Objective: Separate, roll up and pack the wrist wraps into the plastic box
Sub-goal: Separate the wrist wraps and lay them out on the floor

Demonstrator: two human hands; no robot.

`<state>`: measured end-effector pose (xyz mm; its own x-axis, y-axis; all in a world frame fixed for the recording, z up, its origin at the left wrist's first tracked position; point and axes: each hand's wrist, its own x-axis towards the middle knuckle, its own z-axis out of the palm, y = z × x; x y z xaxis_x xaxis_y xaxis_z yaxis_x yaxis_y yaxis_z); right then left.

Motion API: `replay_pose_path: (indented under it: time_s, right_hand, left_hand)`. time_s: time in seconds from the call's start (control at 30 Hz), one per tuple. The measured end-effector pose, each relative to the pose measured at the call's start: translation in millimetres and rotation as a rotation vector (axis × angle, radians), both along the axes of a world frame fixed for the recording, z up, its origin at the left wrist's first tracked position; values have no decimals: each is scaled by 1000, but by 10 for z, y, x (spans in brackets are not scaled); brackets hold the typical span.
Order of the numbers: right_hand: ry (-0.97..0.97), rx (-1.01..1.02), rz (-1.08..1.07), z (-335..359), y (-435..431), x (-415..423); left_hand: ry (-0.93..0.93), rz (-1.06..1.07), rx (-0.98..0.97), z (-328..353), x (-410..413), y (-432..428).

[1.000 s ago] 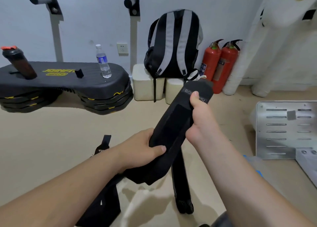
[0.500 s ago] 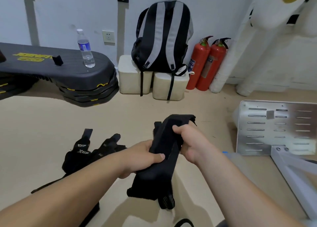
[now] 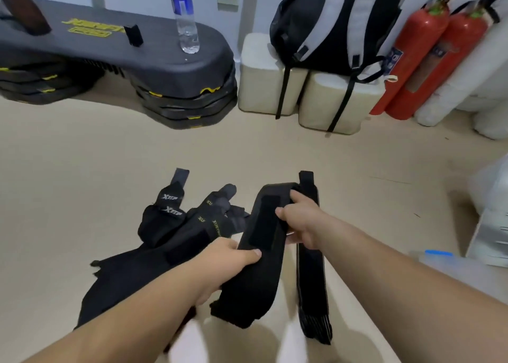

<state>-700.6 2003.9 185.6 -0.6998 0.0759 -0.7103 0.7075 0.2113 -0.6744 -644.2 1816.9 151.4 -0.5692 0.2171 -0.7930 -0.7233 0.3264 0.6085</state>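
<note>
Black elastic wrap at the start of its roll: an early stage of the packing task.

Your left hand (image 3: 231, 255) grips one wrist wrap (image 3: 261, 252) at its middle with the thumb across the front. Your right hand (image 3: 303, 222) pinches the upper end, which is folded over, and the lower end hangs free above the floor (image 3: 82, 170). A second strip (image 3: 312, 280) lies flat just beside it. The pile of wraps (image 3: 176, 225) at your left lies tangled. The plastic box (image 3: 453, 265) sits blurred at your right, and its contents cannot be told. By this view, separating is partly done, no roll is finished and packing has not begun.
</note>
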Motion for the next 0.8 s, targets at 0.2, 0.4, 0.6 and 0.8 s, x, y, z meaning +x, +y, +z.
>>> replay_pose_path:
  time_s: [0.2, 0.4, 0.6, 0.8]
  right_hand:
    - [50, -75, -63, -542, 25, -476]
    - [146, -10, -246, -943, 354, -679]
    - [282, 114, -186, -1135, 532, -868]
    - [3, 444, 333, -1680, 795, -239]
  left_hand:
    - [-67, -10, -3, -428, -300, 258]
    - [-58, 1, -40, -839, -449, 537]
    - [13, 168, -38, -1085, -519, 755]
    - [38, 28, -263, -1462, -427, 786]
